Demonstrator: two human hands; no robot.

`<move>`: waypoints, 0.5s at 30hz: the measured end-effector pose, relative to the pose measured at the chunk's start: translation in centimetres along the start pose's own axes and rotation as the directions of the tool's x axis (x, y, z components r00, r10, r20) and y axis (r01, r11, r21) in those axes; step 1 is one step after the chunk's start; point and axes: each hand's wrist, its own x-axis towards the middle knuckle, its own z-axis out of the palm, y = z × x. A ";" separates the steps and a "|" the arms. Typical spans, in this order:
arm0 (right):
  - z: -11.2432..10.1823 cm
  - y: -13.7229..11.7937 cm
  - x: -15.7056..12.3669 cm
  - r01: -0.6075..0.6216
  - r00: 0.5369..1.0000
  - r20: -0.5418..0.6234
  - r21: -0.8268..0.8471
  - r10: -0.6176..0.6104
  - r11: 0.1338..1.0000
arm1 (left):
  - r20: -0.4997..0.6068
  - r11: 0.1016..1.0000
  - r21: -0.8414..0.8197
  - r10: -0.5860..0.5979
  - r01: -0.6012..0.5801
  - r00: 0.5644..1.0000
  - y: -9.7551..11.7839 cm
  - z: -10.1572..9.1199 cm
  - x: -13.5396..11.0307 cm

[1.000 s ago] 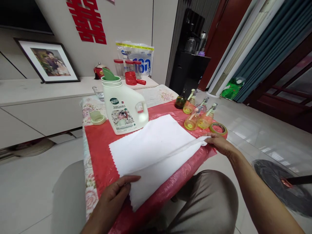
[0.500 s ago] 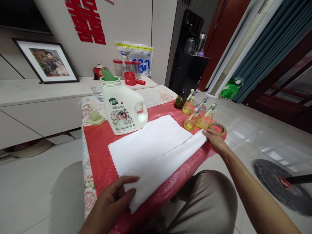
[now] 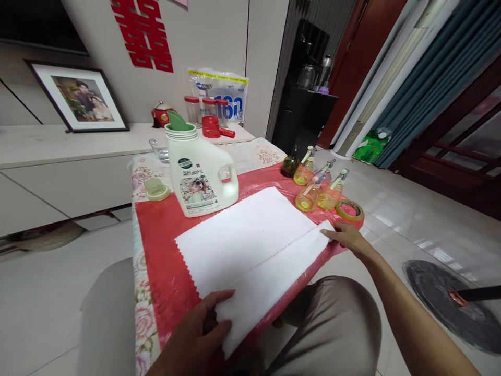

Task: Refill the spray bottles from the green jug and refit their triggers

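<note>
Over there, the cloth [image 3: 250, 224] lies on the plastic sheet [image 3: 164, 250] spread across the desk [image 3: 143, 313]. From the sitter's side, the jug [image 3: 199, 183] stands just behind it to the left, the cap [image 3: 157, 193] farther left. Behind its right end stand pump bottles [image 3: 307, 198], with the tape roll [image 3: 349, 210] to their right. Beyond, jars [image 3: 192, 112] stand on the cabinet [image 3: 66, 172] before a bag [image 3: 238, 89], a picture frame [image 3: 78, 128] well to their left.
</note>
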 end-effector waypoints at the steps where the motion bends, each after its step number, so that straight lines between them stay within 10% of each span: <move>1: 0.0 -0.2 -0.1 -0.010 1.000 0.025 0.023 0.009 1.000 | 0.008 1.000 0.002 0.001 -0.001 1.000 0.0 -0.1 0.0; 15: -0.7 -0.4 -0.1 0.032 0.996 0.069 0.385 -0.064 0.922 | 0.077 0.996 -0.083 -0.014 0.021 0.997 -1.0 0.6 0.6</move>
